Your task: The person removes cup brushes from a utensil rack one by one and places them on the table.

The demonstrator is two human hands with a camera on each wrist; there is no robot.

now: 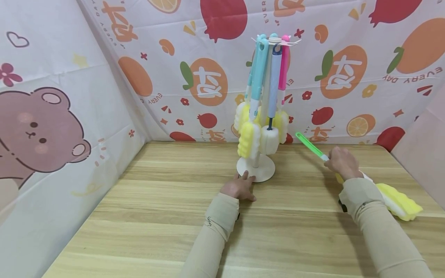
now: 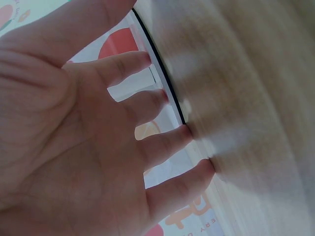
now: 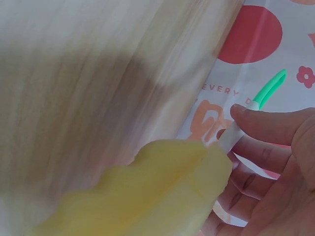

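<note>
My right hand (image 1: 342, 162) grips a sponge brush at its white neck, thumb against fingers. Its green handle (image 1: 311, 146) points up and left in the head view. In the right wrist view, the brush's pale yellow sponge (image 3: 162, 182) extends beyond the hand. A white brush stand (image 1: 255, 170) has several sponge brushes hanging from its top, including a teal-handled brush (image 1: 257, 77), a light-blue-handled brush (image 1: 274, 85) and a pink-handled brush (image 1: 284, 69). My left hand (image 1: 239, 187) has its fingers spread at the near edge of the stand's round base.
Beyond the right sleeve lies a yellow-and-white sponge head (image 1: 399, 200); the sleeve partly hides what it joins. A wooden tabletop (image 1: 156, 224) spreads below. Printed cloth (image 1: 153, 34) hangs close behind the stand and along both sides.
</note>
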